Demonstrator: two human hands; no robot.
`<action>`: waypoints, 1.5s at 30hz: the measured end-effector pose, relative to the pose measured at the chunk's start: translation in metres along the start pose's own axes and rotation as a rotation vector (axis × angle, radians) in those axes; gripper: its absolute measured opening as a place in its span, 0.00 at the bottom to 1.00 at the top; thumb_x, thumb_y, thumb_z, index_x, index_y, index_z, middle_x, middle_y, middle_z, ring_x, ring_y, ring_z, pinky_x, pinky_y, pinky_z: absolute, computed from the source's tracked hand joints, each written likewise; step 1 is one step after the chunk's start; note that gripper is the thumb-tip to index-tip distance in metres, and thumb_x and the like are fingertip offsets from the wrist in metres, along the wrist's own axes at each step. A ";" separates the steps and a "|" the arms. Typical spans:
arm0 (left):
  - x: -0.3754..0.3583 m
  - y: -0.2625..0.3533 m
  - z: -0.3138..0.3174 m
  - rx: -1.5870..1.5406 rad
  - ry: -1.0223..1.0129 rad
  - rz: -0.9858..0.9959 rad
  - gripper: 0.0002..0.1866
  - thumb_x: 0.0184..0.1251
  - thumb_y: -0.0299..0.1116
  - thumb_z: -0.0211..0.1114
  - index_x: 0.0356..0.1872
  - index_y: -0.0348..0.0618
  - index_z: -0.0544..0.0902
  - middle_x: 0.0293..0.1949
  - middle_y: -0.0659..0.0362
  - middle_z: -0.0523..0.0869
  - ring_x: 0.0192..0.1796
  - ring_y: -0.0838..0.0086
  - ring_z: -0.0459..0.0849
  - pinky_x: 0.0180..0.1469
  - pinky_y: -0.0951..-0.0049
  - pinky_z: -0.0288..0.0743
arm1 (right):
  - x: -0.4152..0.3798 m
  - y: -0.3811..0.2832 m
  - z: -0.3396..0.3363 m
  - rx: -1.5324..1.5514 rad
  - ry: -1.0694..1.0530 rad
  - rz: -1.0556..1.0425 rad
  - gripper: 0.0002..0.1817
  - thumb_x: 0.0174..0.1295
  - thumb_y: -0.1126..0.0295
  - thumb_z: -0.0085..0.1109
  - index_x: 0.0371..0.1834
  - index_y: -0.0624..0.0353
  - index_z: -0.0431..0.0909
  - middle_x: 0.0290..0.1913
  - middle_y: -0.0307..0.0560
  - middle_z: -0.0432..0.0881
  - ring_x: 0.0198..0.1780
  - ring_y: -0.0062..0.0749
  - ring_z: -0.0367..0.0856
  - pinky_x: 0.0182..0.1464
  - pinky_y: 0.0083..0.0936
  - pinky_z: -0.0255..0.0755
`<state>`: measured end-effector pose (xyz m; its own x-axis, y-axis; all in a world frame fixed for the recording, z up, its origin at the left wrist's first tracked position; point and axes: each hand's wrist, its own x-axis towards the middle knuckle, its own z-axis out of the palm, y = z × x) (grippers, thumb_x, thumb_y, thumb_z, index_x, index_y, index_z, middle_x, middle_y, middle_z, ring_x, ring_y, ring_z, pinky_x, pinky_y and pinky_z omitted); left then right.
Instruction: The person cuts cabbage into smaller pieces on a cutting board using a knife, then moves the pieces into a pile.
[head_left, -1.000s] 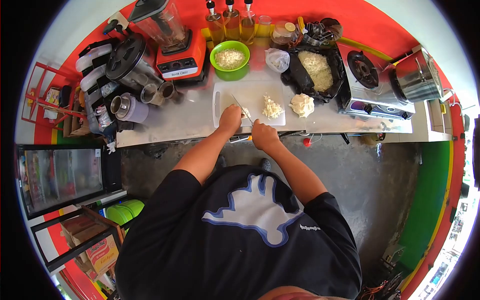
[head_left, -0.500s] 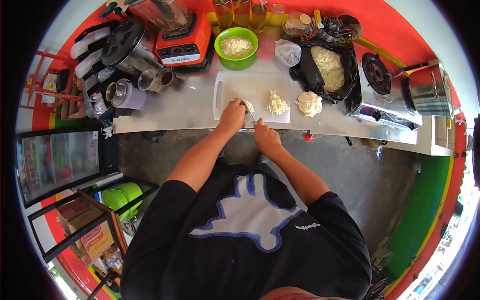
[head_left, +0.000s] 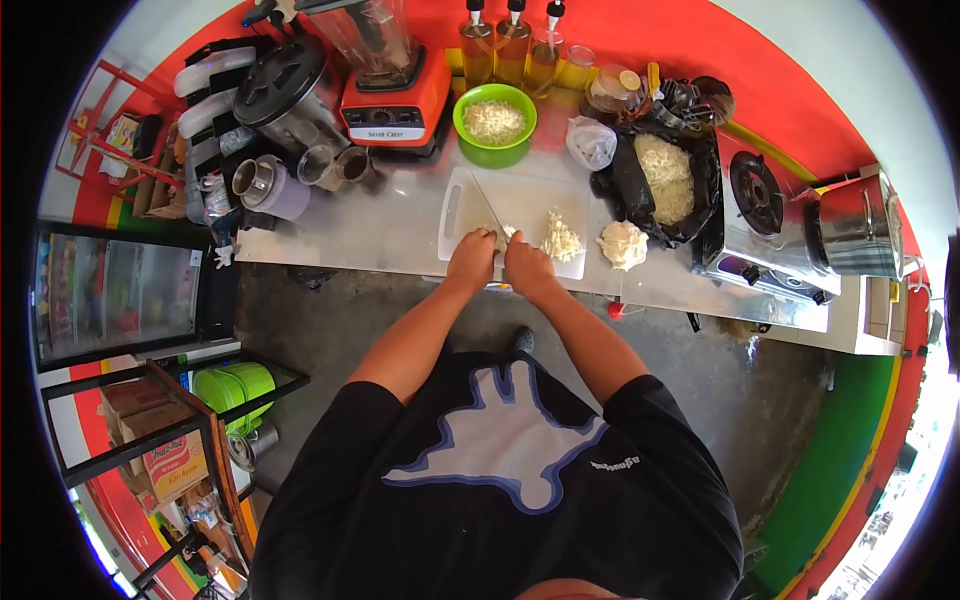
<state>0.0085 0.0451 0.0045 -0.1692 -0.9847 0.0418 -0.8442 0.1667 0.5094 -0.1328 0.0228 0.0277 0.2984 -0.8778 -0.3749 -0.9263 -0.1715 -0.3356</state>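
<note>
On the white cutting board (head_left: 463,205), my right hand (head_left: 528,265) is closed around the handle of a knife (head_left: 487,197). The blade points away and to the left, past the fingers of my left hand (head_left: 473,258). Those fingers are curled at the board's near edge, pressed on a pale piece of food mostly hidden under them. A few white bits (head_left: 510,231) show between the hands. Right of them, a heap of chopped white food (head_left: 562,238) lies on the board. Beside the board sits a whole pale, frilly clump (head_left: 623,245), perhaps a mushroom.
Behind the board stands a green bowl (head_left: 498,150) of shredded white food, near a red blender (head_left: 395,110) and oil bottles (head_left: 512,52). A black bag (head_left: 625,185) of pale shreds is on the right, before a gas stove (head_left: 765,250) with a pot (head_left: 858,225).
My hands have come closer together at the board's near edge. The right hand has moved in beside the left, and the knife has tilted. The whole view has shifted slightly.
</note>
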 end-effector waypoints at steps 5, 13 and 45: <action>-0.004 -0.005 0.005 -0.044 0.021 -0.043 0.08 0.63 0.23 0.66 0.42 0.35 0.83 0.42 0.47 0.85 0.51 0.51 0.84 0.54 0.55 0.79 | 0.005 0.003 -0.026 -0.106 -0.115 -0.068 0.17 0.66 0.69 0.56 0.52 0.69 0.68 0.44 0.68 0.87 0.48 0.60 0.88 0.48 0.46 0.84; -0.007 0.005 -0.010 0.048 0.048 -0.089 0.06 0.62 0.28 0.69 0.39 0.41 0.87 0.45 0.58 0.85 0.56 0.61 0.81 0.54 0.59 0.80 | -0.041 0.006 -0.011 -0.020 -0.013 -0.050 0.17 0.73 0.62 0.51 0.49 0.68 0.67 0.38 0.71 0.85 0.42 0.67 0.87 0.44 0.54 0.81; 0.012 0.000 -0.008 0.129 -0.053 -0.134 0.05 0.61 0.27 0.68 0.33 0.37 0.88 0.44 0.50 0.88 0.50 0.55 0.87 0.52 0.57 0.83 | -0.047 0.018 0.002 -0.178 -0.125 -0.090 0.09 0.70 0.72 0.48 0.48 0.66 0.67 0.38 0.63 0.88 0.41 0.55 0.90 0.43 0.46 0.84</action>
<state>0.0102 0.0327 0.0121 -0.0748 -0.9950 -0.0657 -0.9187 0.0432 0.3927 -0.1633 0.0619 0.0371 0.3974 -0.7953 -0.4578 -0.9174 -0.3324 -0.2190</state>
